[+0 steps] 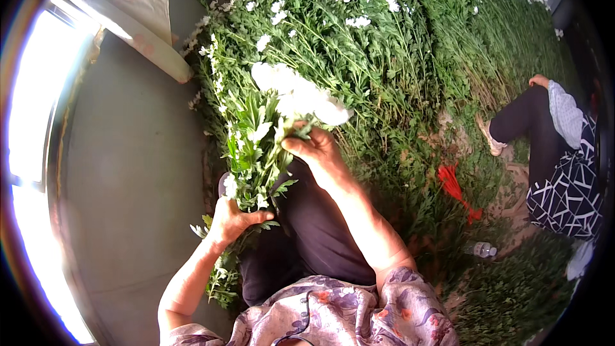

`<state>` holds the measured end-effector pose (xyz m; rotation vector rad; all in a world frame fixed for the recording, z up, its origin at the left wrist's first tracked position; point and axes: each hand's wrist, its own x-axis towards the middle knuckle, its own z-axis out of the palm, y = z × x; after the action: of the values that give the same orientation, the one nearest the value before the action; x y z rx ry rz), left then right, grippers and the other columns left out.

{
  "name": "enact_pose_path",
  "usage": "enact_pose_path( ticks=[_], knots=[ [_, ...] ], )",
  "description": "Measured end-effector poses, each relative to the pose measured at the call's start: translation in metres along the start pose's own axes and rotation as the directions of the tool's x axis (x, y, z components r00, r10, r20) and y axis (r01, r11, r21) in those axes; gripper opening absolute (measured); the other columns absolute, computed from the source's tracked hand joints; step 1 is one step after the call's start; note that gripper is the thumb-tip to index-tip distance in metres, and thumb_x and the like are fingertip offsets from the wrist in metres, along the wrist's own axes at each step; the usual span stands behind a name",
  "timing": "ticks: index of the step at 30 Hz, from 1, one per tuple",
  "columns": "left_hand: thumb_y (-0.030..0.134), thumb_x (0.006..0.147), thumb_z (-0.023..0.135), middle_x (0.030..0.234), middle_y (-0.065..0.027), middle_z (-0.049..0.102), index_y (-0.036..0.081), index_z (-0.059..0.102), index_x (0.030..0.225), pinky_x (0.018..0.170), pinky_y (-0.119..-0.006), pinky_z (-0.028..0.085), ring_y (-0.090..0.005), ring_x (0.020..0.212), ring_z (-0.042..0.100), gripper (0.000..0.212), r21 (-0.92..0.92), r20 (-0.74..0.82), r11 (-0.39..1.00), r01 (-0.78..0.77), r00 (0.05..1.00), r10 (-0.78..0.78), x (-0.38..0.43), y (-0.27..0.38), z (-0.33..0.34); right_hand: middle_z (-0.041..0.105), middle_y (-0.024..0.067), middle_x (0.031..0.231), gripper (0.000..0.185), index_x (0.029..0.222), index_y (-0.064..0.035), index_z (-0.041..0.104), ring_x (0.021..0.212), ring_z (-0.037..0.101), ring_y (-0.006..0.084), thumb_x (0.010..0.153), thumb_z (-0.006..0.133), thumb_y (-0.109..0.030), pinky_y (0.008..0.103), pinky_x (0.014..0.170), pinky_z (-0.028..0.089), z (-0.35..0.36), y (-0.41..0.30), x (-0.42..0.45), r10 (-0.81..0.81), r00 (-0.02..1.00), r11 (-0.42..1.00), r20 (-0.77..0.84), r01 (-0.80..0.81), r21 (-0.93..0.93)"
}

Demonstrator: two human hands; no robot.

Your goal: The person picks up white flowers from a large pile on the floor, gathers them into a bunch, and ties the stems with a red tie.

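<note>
A bunch of white chrysanthemums (257, 154) stands tilted over my knees, its leafy stems running down to the left. My left hand (235, 221) is wrapped around the lower stems, thumb across the front. Higher up, just under the blooms, my right hand (314, 149) pinches a stem between thumb and fingers. The white flower heads (300, 93) above it are overexposed, so single petals cannot be made out. Some stem ends hang below my left hand, partly hidden by my forearm.
A large heap of cut white chrysanthemums (384, 43) lies against the back wall. Red ties (451, 183) and a plastic bottle (482, 249) lie on the leaf-strewn floor at right. Another person (559, 168) sits at the far right. A grey wall (134, 163) and bright window (33, 105) are at left.
</note>
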<state>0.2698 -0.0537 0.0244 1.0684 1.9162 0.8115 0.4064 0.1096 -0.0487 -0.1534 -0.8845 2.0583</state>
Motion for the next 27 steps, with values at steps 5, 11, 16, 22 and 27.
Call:
enact_pose_path(
  ticks=[5, 11, 16, 22, 27],
  knots=[
    [0.007, 0.069, 0.081, 0.097, -0.0080, 0.067, -0.004, 0.062, 0.108, 0.079, -0.031, 0.050, -0.0157, 0.083, 0.061, 0.045, -0.166, -0.061, 0.953, 0.253, 0.962, -0.265, -0.003, 0.011, -0.006, 0.067, -0.0011, 0.087, 0.031, 0.108, -0.0085, 0.064, 0.068, 0.058, 0.0034, 0.080, 0.077, -0.008, 0.0194, 0.064, 0.051, 0.016, 0.019, 0.010, -0.234, 0.935, 0.971, -0.265, 0.209, -0.120],
    [0.004, 0.067, 0.080, 0.098, -0.0079, 0.066, -0.002, 0.060, 0.113, 0.078, -0.030, 0.050, -0.0160, 0.084, 0.061, 0.050, -0.098, -0.095, 0.982, 0.163, 0.980, -0.172, -0.001, 0.002, -0.002, 0.066, -0.0010, 0.082, 0.021, 0.104, -0.0068, 0.063, 0.070, 0.059, 0.0029, 0.085, 0.071, -0.003, 0.0187, 0.062, 0.049, 0.025, 0.027, 0.011, -0.231, 0.940, 0.965, -0.251, 0.189, -0.179],
    [0.000, 0.070, 0.076, 0.080, -0.0029, 0.065, 0.001, 0.064, 0.096, 0.064, -0.028, 0.050, -0.0133, 0.066, 0.060, 0.028, -0.260, -0.150, 0.944, 0.203, 0.957, -0.247, -0.005, -0.009, -0.021, 0.061, -0.0013, 0.086, 0.023, 0.103, -0.0047, 0.055, 0.075, 0.059, 0.0068, 0.085, 0.070, -0.004, 0.0225, 0.068, 0.051, 0.034, 0.025, -0.006, -0.218, 0.940, 0.970, -0.263, 0.177, -0.169],
    [0.006, 0.064, 0.080, 0.100, -0.0090, 0.063, 0.001, 0.055, 0.119, 0.071, -0.033, 0.055, -0.0185, 0.077, 0.064, 0.061, -0.508, -0.246, 0.851, 0.135, 0.923, -0.294, -0.039, -0.012, -0.060, 0.068, 0.0060, 0.093, 0.016, 0.105, -0.0041, 0.065, 0.078, 0.063, 0.0122, 0.092, 0.062, -0.013, 0.0261, 0.070, 0.054, -0.083, 0.037, -0.075, 0.207, 0.907, 0.795, -0.367, -0.375, -0.476],
    [-0.001, 0.059, 0.079, 0.090, -0.0064, 0.062, 0.002, 0.056, 0.111, 0.061, -0.030, 0.053, -0.0184, 0.072, 0.062, 0.058, -0.536, -0.142, 0.780, 0.323, 0.876, -0.461, -0.063, -0.046, -0.072, 0.070, 0.0083, 0.102, 0.032, 0.114, -0.0069, 0.066, 0.093, 0.063, 0.0161, 0.094, 0.060, -0.031, 0.0284, 0.082, 0.051, -0.164, 0.046, -0.129, 0.382, 0.619, 0.386, -0.686, -0.782, -0.490]
  ],
)
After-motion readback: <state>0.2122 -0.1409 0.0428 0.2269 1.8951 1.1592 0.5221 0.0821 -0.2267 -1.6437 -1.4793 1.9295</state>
